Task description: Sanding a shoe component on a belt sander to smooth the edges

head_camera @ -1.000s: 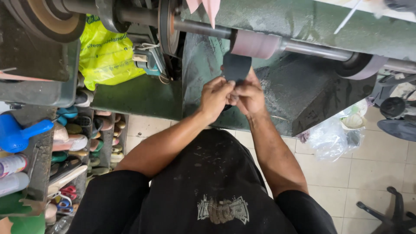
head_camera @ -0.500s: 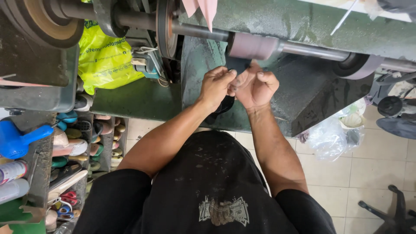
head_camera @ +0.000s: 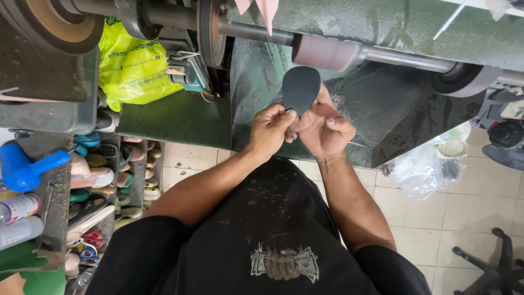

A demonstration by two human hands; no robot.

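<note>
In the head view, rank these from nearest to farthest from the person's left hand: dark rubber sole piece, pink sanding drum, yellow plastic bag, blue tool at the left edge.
1. Dark rubber sole piece: pinched by the left hand, just above it.
2. Pink sanding drum: on the shaft, above and slightly right.
3. Yellow plastic bag: upper left, behind the machine.
4. Blue tool: far left edge.

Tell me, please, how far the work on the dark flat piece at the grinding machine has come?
Done: the dark sole piece already has a smooth rounded outline, cut to shape. In hand: the left hand and right hand both hold it by its lower end, upright, just below the pink sanding drum but apart from it. Left: the pictures cannot show whether the edge needs more sanding; the piece is not joined to any shoe.
</note>
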